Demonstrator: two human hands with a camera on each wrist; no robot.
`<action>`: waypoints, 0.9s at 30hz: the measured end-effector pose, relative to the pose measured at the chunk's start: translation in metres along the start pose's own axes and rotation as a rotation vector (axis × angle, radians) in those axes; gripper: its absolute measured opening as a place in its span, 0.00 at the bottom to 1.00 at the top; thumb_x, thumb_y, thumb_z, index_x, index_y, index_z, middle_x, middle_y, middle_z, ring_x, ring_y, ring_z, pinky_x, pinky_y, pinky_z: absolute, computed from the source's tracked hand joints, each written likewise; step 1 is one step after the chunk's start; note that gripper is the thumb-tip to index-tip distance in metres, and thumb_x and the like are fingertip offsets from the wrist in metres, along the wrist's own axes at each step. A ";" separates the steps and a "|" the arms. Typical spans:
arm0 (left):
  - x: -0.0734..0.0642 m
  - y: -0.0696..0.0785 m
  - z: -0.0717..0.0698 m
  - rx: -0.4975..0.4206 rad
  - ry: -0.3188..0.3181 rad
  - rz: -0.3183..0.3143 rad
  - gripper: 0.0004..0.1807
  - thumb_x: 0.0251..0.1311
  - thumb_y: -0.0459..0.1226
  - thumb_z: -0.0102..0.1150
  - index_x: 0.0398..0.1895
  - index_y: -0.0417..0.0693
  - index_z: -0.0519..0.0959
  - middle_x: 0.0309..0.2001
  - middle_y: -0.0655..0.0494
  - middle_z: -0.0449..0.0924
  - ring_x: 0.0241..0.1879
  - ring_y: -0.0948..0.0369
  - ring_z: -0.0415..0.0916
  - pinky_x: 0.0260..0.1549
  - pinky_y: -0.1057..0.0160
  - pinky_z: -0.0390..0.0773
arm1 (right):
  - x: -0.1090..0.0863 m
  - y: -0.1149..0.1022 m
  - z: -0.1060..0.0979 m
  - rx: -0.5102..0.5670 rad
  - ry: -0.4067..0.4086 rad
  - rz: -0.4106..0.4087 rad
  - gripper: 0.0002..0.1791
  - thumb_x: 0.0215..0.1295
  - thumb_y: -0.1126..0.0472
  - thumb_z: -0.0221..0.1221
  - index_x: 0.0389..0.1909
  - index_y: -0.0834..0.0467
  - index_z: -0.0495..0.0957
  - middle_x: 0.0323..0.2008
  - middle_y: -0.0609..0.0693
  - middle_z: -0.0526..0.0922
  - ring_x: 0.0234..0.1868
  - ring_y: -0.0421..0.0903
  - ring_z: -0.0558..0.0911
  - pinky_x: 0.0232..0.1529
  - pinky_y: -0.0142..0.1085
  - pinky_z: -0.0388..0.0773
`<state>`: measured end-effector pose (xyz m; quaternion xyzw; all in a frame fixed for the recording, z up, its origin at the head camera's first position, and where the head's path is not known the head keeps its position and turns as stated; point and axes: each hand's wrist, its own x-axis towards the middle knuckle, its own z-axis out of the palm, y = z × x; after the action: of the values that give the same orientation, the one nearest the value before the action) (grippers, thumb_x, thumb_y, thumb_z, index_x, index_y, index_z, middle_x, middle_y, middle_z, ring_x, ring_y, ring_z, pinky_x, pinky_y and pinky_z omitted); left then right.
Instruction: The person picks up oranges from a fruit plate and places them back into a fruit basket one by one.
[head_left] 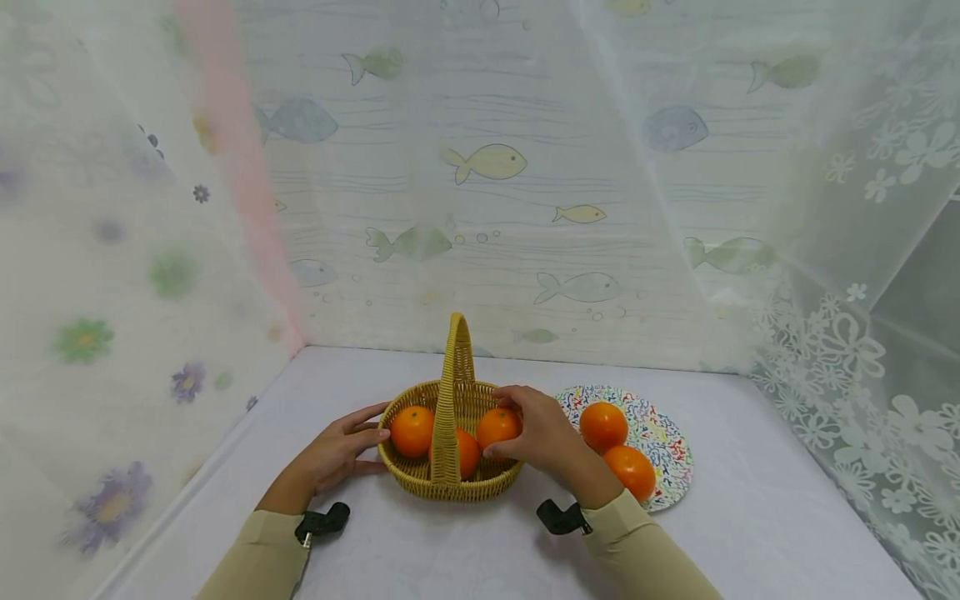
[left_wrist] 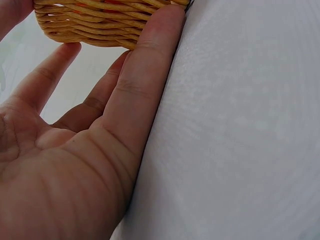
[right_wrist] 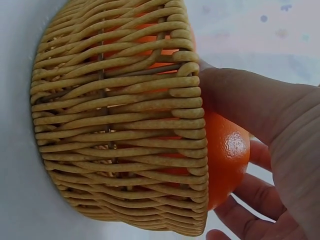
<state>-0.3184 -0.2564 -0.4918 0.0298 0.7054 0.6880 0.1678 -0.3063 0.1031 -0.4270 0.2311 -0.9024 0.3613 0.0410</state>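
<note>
A woven wicker basket [head_left: 420,479] with a tall handle stands on the white table and holds three oranges. My right hand [head_left: 536,433] curls over the rightmost orange [head_left: 497,427] at the basket's right rim, fingers and thumb round it; the right wrist view shows that orange [right_wrist: 227,160] in my grip beside the basket wall [right_wrist: 120,125]. My left hand [head_left: 341,446] lies with straight fingers against the basket's left side; in the left wrist view its fingertips [left_wrist: 160,30] touch the wicker [left_wrist: 100,22]. Another orange [head_left: 412,430] lies left of the handle.
A round plate [head_left: 663,454] with a colourful pattern sits right of the basket and bears two oranges [head_left: 603,425] [head_left: 632,472]. Sheer curtains with fish and flower prints close in the back and both sides. The white tabletop [head_left: 450,550] stretches toward me.
</note>
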 end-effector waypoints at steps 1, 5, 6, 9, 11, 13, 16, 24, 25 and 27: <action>0.000 0.000 0.000 0.003 -0.002 0.003 0.41 0.65 0.45 0.70 0.80 0.62 0.64 0.76 0.39 0.63 0.71 0.43 0.68 0.53 0.42 0.85 | 0.000 0.000 0.000 0.001 -0.002 -0.001 0.45 0.47 0.49 0.82 0.68 0.52 0.74 0.55 0.44 0.83 0.54 0.44 0.80 0.59 0.45 0.84; -0.001 -0.001 -0.001 0.007 -0.012 0.011 0.41 0.66 0.45 0.70 0.80 0.61 0.63 0.76 0.38 0.62 0.71 0.44 0.69 0.54 0.42 0.85 | 0.000 0.002 0.001 0.003 -0.014 0.004 0.46 0.47 0.49 0.82 0.68 0.51 0.74 0.56 0.45 0.83 0.55 0.44 0.80 0.59 0.45 0.84; -0.001 -0.001 -0.001 0.006 -0.015 0.013 0.41 0.66 0.45 0.69 0.80 0.60 0.62 0.76 0.38 0.62 0.70 0.44 0.69 0.54 0.42 0.85 | 0.000 0.003 0.001 0.002 -0.016 0.006 0.46 0.47 0.49 0.82 0.68 0.51 0.74 0.56 0.45 0.83 0.55 0.45 0.80 0.59 0.45 0.84; -0.001 0.000 -0.001 0.004 -0.018 0.015 0.41 0.66 0.45 0.69 0.80 0.60 0.62 0.76 0.37 0.62 0.69 0.45 0.70 0.54 0.42 0.85 | 0.001 0.003 0.002 -0.004 -0.017 0.010 0.45 0.47 0.49 0.82 0.68 0.51 0.75 0.56 0.45 0.83 0.55 0.45 0.80 0.59 0.45 0.84; -0.001 0.000 0.000 0.001 -0.007 0.009 0.41 0.65 0.45 0.70 0.80 0.61 0.63 0.76 0.38 0.63 0.69 0.45 0.71 0.53 0.42 0.85 | 0.001 0.004 0.002 -0.005 -0.019 0.007 0.45 0.47 0.49 0.82 0.67 0.51 0.75 0.56 0.45 0.83 0.55 0.45 0.80 0.59 0.45 0.84; -0.001 -0.001 0.000 -0.002 0.003 0.004 0.41 0.65 0.45 0.70 0.79 0.61 0.64 0.75 0.39 0.64 0.69 0.45 0.71 0.53 0.42 0.85 | 0.001 0.004 0.003 -0.009 -0.019 0.000 0.44 0.47 0.50 0.82 0.67 0.52 0.75 0.56 0.46 0.83 0.55 0.45 0.80 0.59 0.45 0.84; 0.001 -0.002 0.000 -0.003 0.014 -0.003 0.40 0.65 0.45 0.70 0.79 0.62 0.65 0.75 0.40 0.64 0.69 0.44 0.71 0.53 0.42 0.85 | 0.002 0.005 0.004 -0.017 -0.016 -0.018 0.43 0.48 0.50 0.82 0.66 0.53 0.76 0.56 0.47 0.84 0.55 0.45 0.80 0.59 0.46 0.83; 0.002 -0.003 -0.001 -0.006 0.009 0.002 0.40 0.64 0.45 0.71 0.79 0.63 0.65 0.75 0.41 0.65 0.69 0.45 0.71 0.53 0.42 0.85 | 0.001 0.004 0.005 -0.019 -0.020 -0.041 0.42 0.48 0.50 0.82 0.65 0.55 0.77 0.57 0.50 0.84 0.56 0.48 0.81 0.61 0.48 0.83; 0.002 -0.003 -0.001 -0.004 0.007 0.005 0.40 0.64 0.45 0.71 0.79 0.62 0.65 0.75 0.41 0.65 0.69 0.45 0.71 0.53 0.42 0.85 | 0.000 0.004 0.005 -0.020 -0.024 -0.039 0.42 0.49 0.50 0.81 0.65 0.55 0.77 0.57 0.50 0.84 0.56 0.48 0.81 0.61 0.48 0.83; 0.002 -0.003 -0.001 -0.005 0.006 0.008 0.40 0.64 0.45 0.71 0.79 0.62 0.65 0.75 0.41 0.65 0.69 0.45 0.72 0.53 0.42 0.85 | 0.000 0.004 0.005 -0.025 -0.031 -0.035 0.41 0.49 0.50 0.81 0.65 0.55 0.77 0.56 0.50 0.84 0.56 0.48 0.81 0.61 0.48 0.83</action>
<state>-0.3205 -0.2573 -0.4955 0.0302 0.7039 0.6906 0.1630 -0.3078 0.1019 -0.4330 0.2517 -0.9032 0.3458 0.0362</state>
